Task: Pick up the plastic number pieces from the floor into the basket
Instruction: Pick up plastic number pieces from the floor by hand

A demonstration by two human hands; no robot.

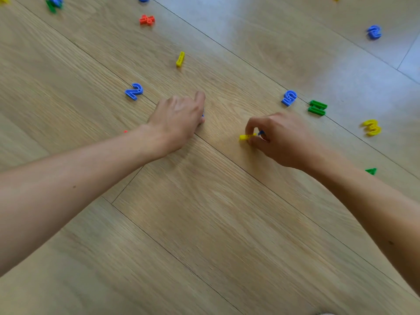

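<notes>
While the right hand [279, 137] pinches a yellow piece [246, 137] off the floor [204, 223], a blue bit [261, 132] showing in the same fingers, the left hand [179, 119] curls down over a blue sliver [203, 114]; gripped or merely covered, I cannot tell; early going, I'd say; blue 5 [289, 98] and green piece [317, 108] lie just beyond the pinch, yellow 3 [371, 127] further right; blue 2 [134, 91] and yellow bar [180, 59] wait beyond the left hand; no basket in sight.
</notes>
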